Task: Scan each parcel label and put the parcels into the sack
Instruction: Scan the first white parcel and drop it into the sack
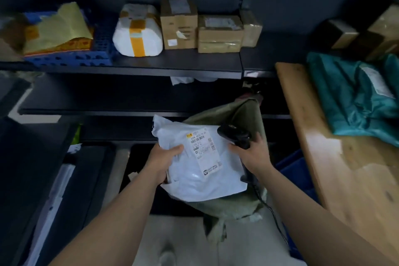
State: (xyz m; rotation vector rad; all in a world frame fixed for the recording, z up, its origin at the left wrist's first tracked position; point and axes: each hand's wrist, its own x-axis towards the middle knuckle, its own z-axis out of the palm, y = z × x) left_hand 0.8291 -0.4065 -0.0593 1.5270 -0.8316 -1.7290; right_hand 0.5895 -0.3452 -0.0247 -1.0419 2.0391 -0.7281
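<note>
Left hand [164, 157] grips a white parcel [194, 164] above the sack [226, 205]; right hand [251, 153] clutches the scanner [234, 136], the label [205, 149] apparently awaiting its scan.

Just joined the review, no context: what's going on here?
A person's left grip holds a white plastic mailer parcel, printed label up, over the olive-green woven sack. The right grip holds a black corded handheld scanner by the parcel's right edge. The parcel is not yet in the sack. More cardboard boxes wait on the dark shelf.
</note>
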